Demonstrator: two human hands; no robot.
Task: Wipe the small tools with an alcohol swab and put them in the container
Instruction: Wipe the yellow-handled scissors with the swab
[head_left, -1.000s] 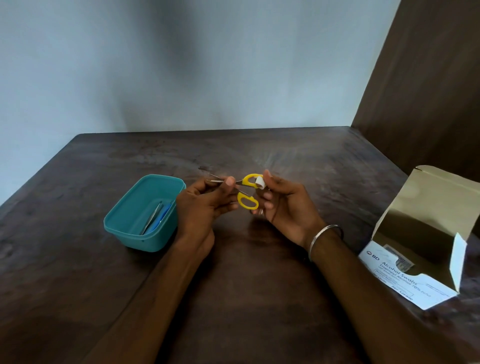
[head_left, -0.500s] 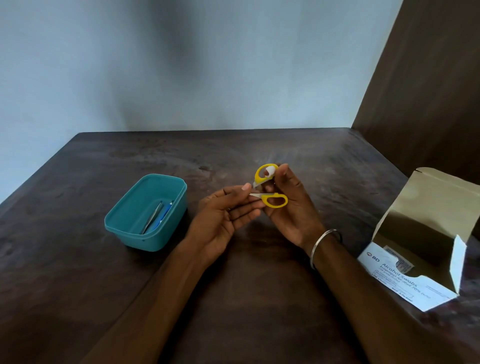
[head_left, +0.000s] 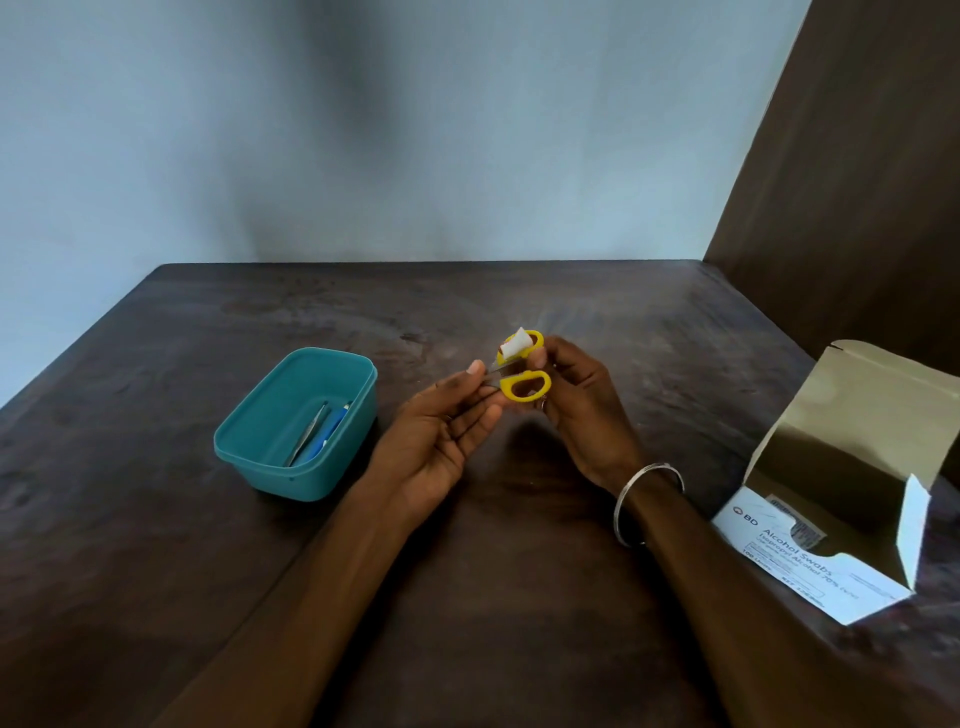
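Small scissors with yellow handles (head_left: 525, 385) are held above the middle of the table. My left hand (head_left: 448, 435) pinches their metal blades between thumb and fingers, palm up. My right hand (head_left: 576, 402) presses a white alcohol swab (head_left: 515, 344) against the upper yellow handle loop with pinched fingers. A teal container (head_left: 244, 453) stands to the left on the table, holding metal tweezers (head_left: 307, 435) and a blue tool (head_left: 328, 432).
An open white box of alcohol swabs (head_left: 810, 551) lies at the right, its flap raised. A dark wooden panel stands behind it at the right. The table's far edge meets a pale wall. A metal bangle (head_left: 644, 501) circles my right wrist.
The scissors have turned and shifted right, so the handles now point right. My left hand has opened out, palm up. The swab has moved onto the upper handle loop.
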